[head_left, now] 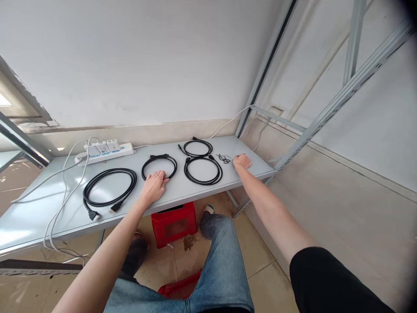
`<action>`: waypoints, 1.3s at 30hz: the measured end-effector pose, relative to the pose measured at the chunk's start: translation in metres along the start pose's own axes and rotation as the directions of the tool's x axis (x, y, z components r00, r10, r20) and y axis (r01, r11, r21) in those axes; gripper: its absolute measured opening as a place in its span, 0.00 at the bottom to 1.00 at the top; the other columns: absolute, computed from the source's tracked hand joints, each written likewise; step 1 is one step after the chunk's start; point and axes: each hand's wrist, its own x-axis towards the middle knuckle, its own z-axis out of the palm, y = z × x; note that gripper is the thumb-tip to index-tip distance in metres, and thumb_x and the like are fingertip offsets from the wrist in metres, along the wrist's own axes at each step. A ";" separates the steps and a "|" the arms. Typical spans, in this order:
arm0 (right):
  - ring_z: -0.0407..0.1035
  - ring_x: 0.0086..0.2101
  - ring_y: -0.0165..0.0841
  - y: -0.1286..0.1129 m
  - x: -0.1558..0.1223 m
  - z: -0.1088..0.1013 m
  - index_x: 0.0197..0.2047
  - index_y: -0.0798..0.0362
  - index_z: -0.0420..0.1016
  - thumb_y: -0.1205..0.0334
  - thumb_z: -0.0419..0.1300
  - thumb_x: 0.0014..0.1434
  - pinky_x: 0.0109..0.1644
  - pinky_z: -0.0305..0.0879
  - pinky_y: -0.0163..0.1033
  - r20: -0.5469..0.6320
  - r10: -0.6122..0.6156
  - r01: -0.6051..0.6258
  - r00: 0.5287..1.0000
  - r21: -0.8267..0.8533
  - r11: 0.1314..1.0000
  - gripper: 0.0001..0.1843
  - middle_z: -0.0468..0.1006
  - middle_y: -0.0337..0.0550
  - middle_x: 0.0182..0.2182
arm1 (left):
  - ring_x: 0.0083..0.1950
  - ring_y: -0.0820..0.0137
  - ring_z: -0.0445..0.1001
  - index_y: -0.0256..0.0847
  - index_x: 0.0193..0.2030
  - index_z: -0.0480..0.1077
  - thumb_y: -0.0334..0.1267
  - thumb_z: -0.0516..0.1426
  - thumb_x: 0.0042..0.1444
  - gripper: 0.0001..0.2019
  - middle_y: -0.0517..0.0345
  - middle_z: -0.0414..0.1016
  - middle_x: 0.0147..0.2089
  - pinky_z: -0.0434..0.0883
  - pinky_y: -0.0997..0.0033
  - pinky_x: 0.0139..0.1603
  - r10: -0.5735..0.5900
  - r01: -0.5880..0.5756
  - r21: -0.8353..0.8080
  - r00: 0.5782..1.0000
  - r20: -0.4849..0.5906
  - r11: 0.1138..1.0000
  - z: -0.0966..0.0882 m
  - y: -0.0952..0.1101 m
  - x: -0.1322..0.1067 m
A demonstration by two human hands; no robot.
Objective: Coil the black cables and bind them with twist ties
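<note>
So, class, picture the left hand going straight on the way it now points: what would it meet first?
The left hand would likely meet the black cable coil at its fingertips first; it seems to touch the near edge, though depth is unclear.

Left hand (154,187) sits back-up just left of centre, its forearm (112,250) slanting from the bottom edge. Right arm (273,208) stretches from lower right, right hand (242,161) curled inward!
</note>
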 end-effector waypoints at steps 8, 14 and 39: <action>0.69 0.38 0.37 -0.014 -0.019 -0.031 0.34 0.49 0.64 0.60 0.54 0.60 0.48 0.64 0.41 -0.272 -0.031 0.161 0.962 0.468 0.869 0.04 0.75 0.45 0.35 | 0.48 0.55 0.74 0.42 0.45 0.64 0.35 0.42 0.73 0.11 0.45 0.78 0.44 0.62 0.58 0.49 0.006 -0.005 0.069 1.000 -0.016 0.998 -0.001 0.005 -0.003; 0.69 0.34 0.35 -0.101 -0.107 -0.032 0.30 0.49 0.66 0.57 0.59 0.56 0.44 0.67 0.39 0.020 -0.639 0.485 0.769 0.634 0.603 0.07 0.75 0.41 0.30 | 0.51 0.56 0.75 0.42 0.49 0.67 0.40 0.42 0.75 0.14 0.46 0.79 0.46 0.62 0.58 0.52 -0.001 0.001 0.056 1.000 -0.004 0.998 -0.003 0.007 -0.003; 0.68 0.18 0.27 -0.186 -0.215 0.021 0.26 0.54 0.79 0.63 0.67 0.56 0.33 0.68 0.34 0.615 -0.672 0.431 0.412 0.518 0.738 0.08 0.82 0.41 0.26 | 0.53 0.55 0.75 0.41 0.47 0.71 0.31 0.46 0.70 0.12 0.45 0.78 0.48 0.61 0.57 0.51 -0.033 0.029 0.088 0.998 0.054 0.996 -0.011 0.009 -0.004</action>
